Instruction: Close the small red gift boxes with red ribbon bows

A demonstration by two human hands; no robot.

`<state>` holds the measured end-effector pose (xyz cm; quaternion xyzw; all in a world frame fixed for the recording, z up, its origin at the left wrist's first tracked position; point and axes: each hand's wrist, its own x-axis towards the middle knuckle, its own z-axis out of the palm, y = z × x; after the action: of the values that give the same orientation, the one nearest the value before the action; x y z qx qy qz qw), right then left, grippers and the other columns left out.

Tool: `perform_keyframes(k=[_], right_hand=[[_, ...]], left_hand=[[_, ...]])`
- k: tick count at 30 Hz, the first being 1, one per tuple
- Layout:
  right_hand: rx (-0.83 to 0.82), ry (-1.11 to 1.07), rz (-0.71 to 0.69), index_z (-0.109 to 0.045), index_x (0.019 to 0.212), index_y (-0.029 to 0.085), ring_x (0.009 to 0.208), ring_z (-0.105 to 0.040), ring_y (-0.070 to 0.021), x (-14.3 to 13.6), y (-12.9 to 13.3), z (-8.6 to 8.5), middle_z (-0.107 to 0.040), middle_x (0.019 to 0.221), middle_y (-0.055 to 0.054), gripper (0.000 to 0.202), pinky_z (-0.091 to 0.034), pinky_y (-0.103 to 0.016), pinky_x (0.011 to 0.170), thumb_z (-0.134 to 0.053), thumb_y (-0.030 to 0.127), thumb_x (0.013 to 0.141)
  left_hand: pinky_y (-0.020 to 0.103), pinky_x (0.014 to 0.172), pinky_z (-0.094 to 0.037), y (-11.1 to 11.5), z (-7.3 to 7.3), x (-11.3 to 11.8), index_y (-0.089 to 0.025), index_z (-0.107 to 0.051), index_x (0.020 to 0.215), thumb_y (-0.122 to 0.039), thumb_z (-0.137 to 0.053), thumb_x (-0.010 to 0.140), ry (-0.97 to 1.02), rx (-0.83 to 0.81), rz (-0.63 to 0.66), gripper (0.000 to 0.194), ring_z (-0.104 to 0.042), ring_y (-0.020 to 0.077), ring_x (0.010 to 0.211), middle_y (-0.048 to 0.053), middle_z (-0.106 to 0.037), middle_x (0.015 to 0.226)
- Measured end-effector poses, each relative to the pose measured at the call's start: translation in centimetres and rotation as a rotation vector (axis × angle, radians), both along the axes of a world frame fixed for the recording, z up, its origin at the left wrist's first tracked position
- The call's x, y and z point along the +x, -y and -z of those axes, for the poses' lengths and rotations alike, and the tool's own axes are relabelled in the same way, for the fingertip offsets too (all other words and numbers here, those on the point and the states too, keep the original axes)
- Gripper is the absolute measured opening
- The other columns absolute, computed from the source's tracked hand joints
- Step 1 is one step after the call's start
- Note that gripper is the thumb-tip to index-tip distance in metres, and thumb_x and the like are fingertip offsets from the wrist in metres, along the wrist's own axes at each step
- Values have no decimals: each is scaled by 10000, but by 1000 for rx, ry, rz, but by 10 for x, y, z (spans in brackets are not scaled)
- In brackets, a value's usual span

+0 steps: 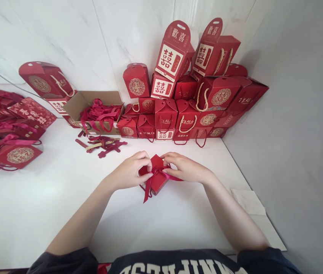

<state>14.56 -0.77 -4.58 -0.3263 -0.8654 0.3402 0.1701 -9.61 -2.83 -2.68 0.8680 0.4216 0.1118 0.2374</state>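
Note:
A small red gift box (160, 185) rests on the white table in front of me, turned cornerwise. Dark pink ribbon (148, 189) is looped on top of it, with one tail hanging toward me and another running to the right. My left hand (131, 170) pinches the ribbon at the box's left side, thumb and fingers curled together. From the right, my right hand (186, 167) has its fingers closed on the ribbon near the bow. Part of the box is hidden under both hands.
Red gift boxes (165, 114) are stacked along the back wall. A cardboard box (93, 98) holds pink ribbons, with dark red and gold strips (101, 144) lying before it. Ribboned boxes (17, 154) pile up at left. A grey wall (289, 133) bounds the right side.

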Motion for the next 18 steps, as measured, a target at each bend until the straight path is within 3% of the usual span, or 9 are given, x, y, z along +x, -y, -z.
perform_keyframes(k=[7,13,18], right_hand=[[-13,-19,2,-582,844,211,1089,-549,-228,0,1,0,-607,1128,-66,131,-446,-407,947,-528,302,922],[-80,-79,-29,-613,838,217,1251,-471,-214,-3,3,-1,-522,1314,-57,204,-398,-404,1037,-512,361,940],[-59,-75,-25,-664,862,224,1367,-363,-236,-3,0,3,-447,1421,-62,169,-350,-425,1088,-554,340,918]], left_hand=[[295,804,-465,0,3,3,-196,-605,831,-277,-586,844,52,-13,40,84,-534,168,912,28,-499,970],[345,884,-445,-5,8,0,-163,-521,614,-346,-620,839,84,-20,41,307,-514,192,970,38,-507,947],[367,1028,-383,-7,11,-1,-196,-656,679,-395,-612,858,157,-82,24,271,-481,217,1165,50,-522,1129]])
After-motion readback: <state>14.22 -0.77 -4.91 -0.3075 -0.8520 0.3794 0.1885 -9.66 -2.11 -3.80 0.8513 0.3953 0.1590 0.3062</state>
